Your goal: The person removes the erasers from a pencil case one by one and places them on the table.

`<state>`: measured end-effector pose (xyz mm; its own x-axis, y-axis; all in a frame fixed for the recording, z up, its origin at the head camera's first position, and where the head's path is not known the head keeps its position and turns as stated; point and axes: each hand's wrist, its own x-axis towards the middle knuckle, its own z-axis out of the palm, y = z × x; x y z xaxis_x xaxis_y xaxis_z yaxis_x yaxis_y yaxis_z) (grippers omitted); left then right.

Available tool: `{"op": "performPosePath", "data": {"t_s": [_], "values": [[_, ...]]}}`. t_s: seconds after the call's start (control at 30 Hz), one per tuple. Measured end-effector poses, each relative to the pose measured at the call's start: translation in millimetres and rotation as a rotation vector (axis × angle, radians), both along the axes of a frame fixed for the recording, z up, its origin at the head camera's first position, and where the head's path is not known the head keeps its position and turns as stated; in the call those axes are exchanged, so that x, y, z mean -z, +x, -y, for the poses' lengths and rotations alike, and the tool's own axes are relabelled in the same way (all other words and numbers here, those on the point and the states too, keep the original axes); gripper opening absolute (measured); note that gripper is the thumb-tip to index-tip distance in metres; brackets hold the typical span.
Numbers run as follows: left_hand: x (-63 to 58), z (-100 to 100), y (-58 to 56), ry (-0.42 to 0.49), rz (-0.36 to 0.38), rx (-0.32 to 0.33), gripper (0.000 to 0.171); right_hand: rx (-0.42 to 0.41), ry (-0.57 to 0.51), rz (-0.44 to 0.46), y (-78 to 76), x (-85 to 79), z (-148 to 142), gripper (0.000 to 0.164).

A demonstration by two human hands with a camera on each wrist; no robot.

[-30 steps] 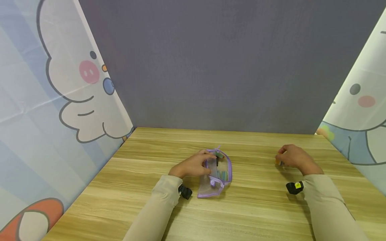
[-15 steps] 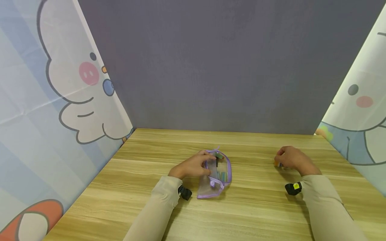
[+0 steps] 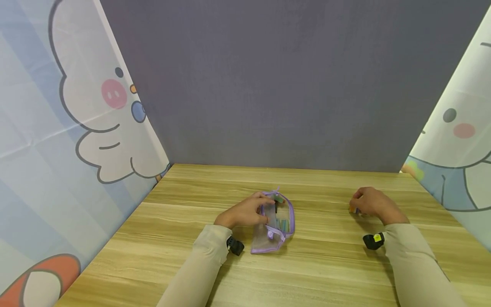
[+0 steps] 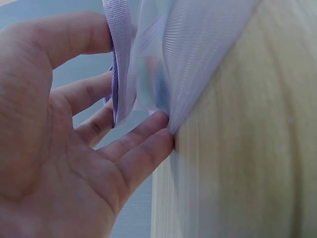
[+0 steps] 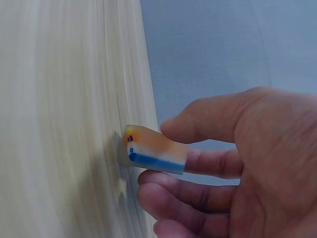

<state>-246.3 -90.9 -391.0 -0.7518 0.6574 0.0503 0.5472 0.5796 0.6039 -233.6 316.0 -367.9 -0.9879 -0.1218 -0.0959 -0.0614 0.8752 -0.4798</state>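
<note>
Left fingers [image 4: 147, 156], half-curled, are holding a purple-trimmed mesh pouch [image 3: 264, 239]; right fingers [image 5: 213, 162], narrowed, are pinching an orange-and-blue block [image 5: 157, 151] at pouch's three o'clock. Little is shifting since a half-second ago; block remaining outside.

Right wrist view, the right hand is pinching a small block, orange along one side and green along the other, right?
Not quite: the right wrist view shows the right hand pinching a small block, orange along one side, but the other side is blue, not green.
</note>
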Motion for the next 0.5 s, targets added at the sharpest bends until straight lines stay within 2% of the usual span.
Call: {"op": "performPosePath", "data": {"t_s": [0.13,0.27,0.5], "values": [[-0.5,0.1,-0.1,0.003,0.005,-0.001,0.059,0.017,0.003,0.008,-0.3,0.0,0.4,0.027],[-0.6,0.1,0.0,0.001,0.003,-0.002,0.058,0.024,0.007,0.019,-0.5,-1.0,0.6,0.033],[1.6,1.6,-2.0,-0.009,-0.011,0.003,0.057,-0.009,0.05,-0.01,-0.9,-5.3,1.4,0.041]]}}
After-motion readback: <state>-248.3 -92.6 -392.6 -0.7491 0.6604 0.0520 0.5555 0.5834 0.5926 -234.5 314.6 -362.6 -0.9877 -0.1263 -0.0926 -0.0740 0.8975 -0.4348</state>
